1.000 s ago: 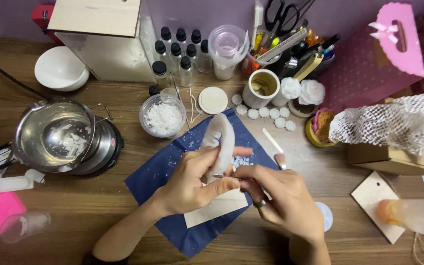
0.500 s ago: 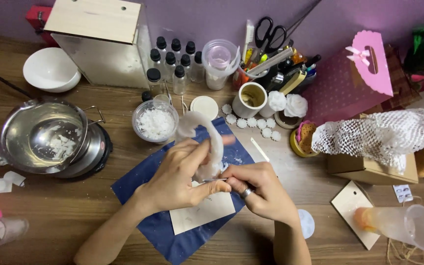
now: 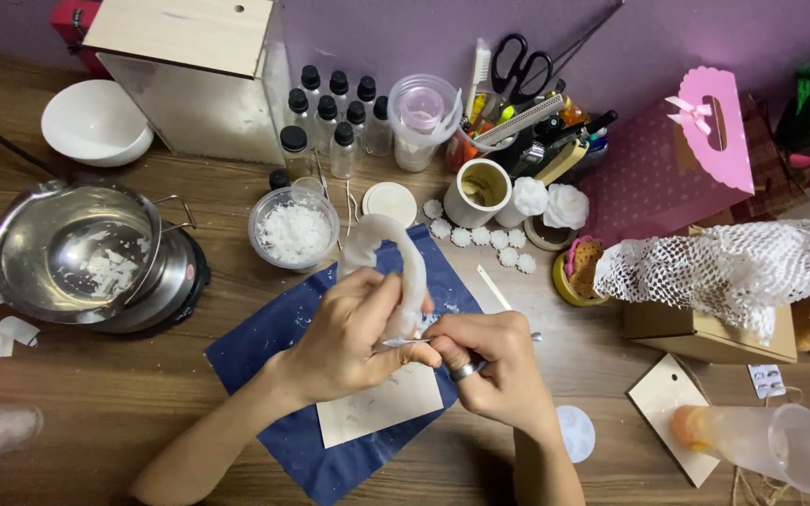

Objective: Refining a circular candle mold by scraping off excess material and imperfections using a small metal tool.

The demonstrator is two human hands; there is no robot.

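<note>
Shift since a moment ago: both hands have drawn a little closer to the body, and the white piece now stands taller above the left thumb than it did a second back.
Left hand: left hand [image 3: 353,333] is wrapped tight around the lower end of the white curved wax piece [image 3: 403,267], thumb pressed along its side.
Right hand: right hand [image 3: 489,365], ring on one finger, is pinched narrow on a thin metal tool [image 3: 424,342]; its tip meets the base of the wax piece right where the two hands touch.
Where the piece is: over the blue mat [image 3: 274,342], held off the surface, just above the pale card [image 3: 377,408].
Long axis: runs away from the person, up from the left fist toward the tub of white flakes [image 3: 293,230], then hooks over to the left at the top.
Which way from the hand: the free length lies beyond the left hand; the worked end lies between the hands, directly left of the right fingertips.
Nearer hand: the left carries it; the right only reaches it through the tool.
Round about: steel pot [image 3: 72,253] on a hot plate well to the left, small white wax flowers [image 3: 480,234] beyond the mat, wooden stick [image 3: 494,289] beside the right hand.
</note>
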